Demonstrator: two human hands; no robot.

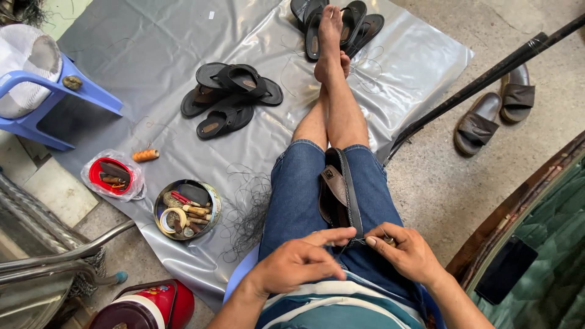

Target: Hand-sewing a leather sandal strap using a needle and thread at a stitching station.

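Both hands meet at the near end of the sandal (339, 195) clamped between the knees: left hand (304, 259) pressing its edge, right hand (407, 251) pinching something small, likely a needle. Risk: pricked left finger or tangled thread if it slips.

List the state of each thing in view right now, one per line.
Sandal: on edge, clamped between the thighs.
Left hand: fingers pinching at the sandal's near end.
Right hand: gripping a small tool at the sandal's edge.
Round tin: open, full of tools.
Red tub: open, inside a clear bag.
Orange thread spool: lying on its side.
Black sandals: piled on the sheet.
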